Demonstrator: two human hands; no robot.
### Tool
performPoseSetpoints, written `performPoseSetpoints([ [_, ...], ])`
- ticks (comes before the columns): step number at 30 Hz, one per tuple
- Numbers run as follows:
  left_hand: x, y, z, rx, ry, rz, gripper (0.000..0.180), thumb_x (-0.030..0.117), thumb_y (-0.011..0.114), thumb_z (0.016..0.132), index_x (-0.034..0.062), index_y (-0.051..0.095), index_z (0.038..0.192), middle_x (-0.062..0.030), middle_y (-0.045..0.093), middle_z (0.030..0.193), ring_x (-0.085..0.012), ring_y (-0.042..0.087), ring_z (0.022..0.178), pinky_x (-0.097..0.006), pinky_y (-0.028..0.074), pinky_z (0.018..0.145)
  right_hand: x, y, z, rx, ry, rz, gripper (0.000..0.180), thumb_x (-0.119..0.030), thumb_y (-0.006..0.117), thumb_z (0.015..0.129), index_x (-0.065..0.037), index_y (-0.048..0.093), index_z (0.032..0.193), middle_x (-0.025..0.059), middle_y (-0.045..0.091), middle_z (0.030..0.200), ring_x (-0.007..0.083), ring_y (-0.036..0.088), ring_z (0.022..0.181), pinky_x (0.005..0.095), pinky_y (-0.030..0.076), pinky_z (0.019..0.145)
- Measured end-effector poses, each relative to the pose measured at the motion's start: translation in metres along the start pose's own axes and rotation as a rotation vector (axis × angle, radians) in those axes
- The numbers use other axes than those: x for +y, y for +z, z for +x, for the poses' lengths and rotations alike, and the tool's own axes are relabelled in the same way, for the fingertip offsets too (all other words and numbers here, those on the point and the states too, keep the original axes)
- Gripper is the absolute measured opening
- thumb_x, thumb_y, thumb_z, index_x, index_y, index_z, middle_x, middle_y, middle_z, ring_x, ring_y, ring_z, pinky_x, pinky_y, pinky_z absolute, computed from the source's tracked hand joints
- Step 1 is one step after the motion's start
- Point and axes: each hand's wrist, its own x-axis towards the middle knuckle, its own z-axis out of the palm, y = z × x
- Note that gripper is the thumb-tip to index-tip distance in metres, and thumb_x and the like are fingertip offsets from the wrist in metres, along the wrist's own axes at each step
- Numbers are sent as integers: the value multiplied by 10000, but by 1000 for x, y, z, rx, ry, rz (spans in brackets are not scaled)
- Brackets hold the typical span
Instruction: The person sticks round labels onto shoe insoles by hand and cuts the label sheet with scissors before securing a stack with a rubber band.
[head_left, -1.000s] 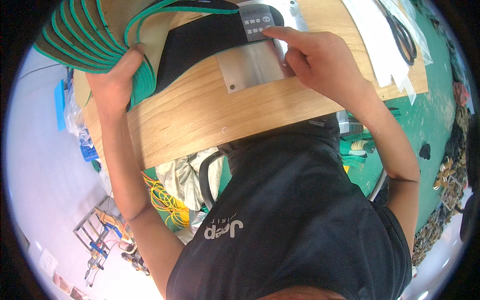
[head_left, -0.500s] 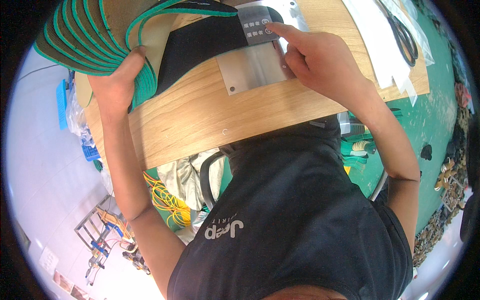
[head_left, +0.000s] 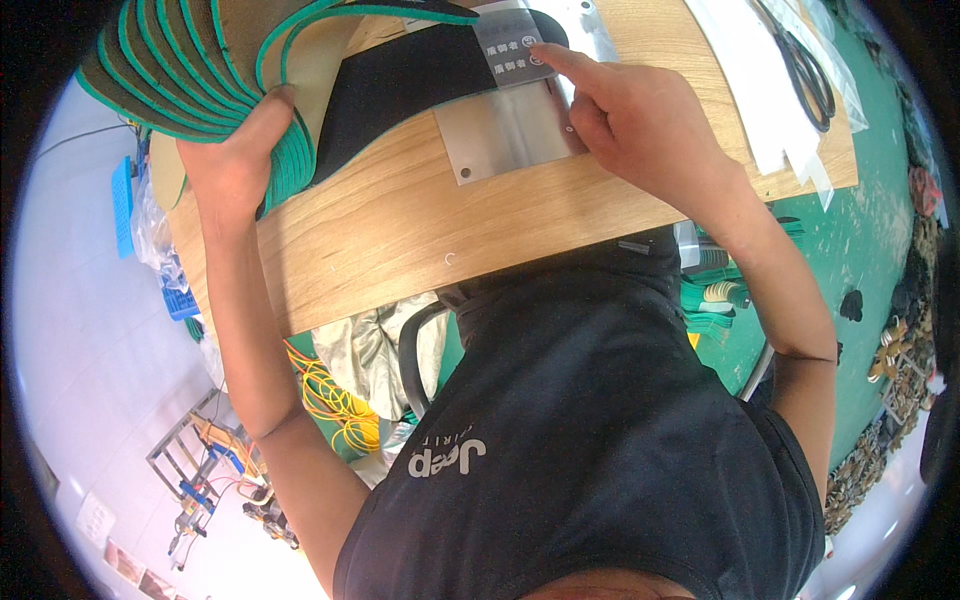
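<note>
My left hand [head_left: 232, 165] is closed round a fanned stack of insoles [head_left: 180, 65] with brown faces and green edges, its thumb pressed on their near ends. A black insole [head_left: 390, 95] lies flat on the table beside the stack, its far end over a shiny metal plate [head_left: 510, 135]. Across that end sits a clear film strip [head_left: 510, 45] with white print. My right hand [head_left: 645, 125] rests its outstretched index fingertip on the film, near the print. The other fingers are curled under and partly hidden, and nothing shows in them.
The wooden table [head_left: 400, 240] carries white sheets [head_left: 735, 90] and black-handled scissors [head_left: 805, 75] on its right. More green-edged insoles [head_left: 712, 300] are stacked below the table at right. Yellow cable [head_left: 345, 410] and pale cloth [head_left: 375, 350] lie below it at left.
The fanned stack in my left hand has shifted very slightly to the right. My right fingertip stays on the film.
</note>
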Motion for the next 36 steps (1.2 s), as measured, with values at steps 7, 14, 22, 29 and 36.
performPoseSetpoints([
  [7, -1, 1, 0, -6, 2, 16, 460, 23, 702, 650, -19, 583, 1092, -96, 601, 1086, -211, 551, 1003, -359, 405, 934, 1, 2, -3, 4, -13, 0, 433, -70, 563, 811, -130, 540, 1239, 101, 570, 627, 249, 575, 542, 342, 461, 525],
  [14, 0, 6, 2, 98, 53, -7, 346, 109, 739, 636, -8, 625, 941, -81, 633, 917, -180, 585, 831, -317, 462, 794, 0, -1, -7, 2, 93, 53, 449, -47, 553, 818, -113, 504, 1260, 104, 551, 605, 234, 558, 518, 326, 446, 506],
  [22, -3, 2, 3, 89, 58, -74, 352, 86, 733, 639, -11, 623, 959, -76, 630, 943, -171, 577, 852, -310, 451, 814, 4, -9, -21, 27, 87, 181, 374, -16, 537, 818, -76, 549, 1186, 110, 527, 605, 203, 520, 501, 298, 420, 499],
  [29, -3, 3, 4, 85, 35, -34, 288, 90, 720, 656, -18, 629, 907, -60, 635, 867, -149, 576, 792, -295, 459, 764, 8, -14, -31, 66, 85, 291, 234, -110, 549, 840, -81, 595, 1067, 141, 571, 630, 312, 572, 555, 382, 448, 519],
  [36, -3, 4, 4, 72, 23, -102, 262, 102, 722, 655, -8, 630, 874, -53, 633, 830, -122, 567, 773, -276, 463, 734, 15, -26, -46, 102, 147, 419, 244, -12, 574, 814, -34, 617, 1053, 78, 505, 568, 175, 483, 465, 274, 383, 465],
])
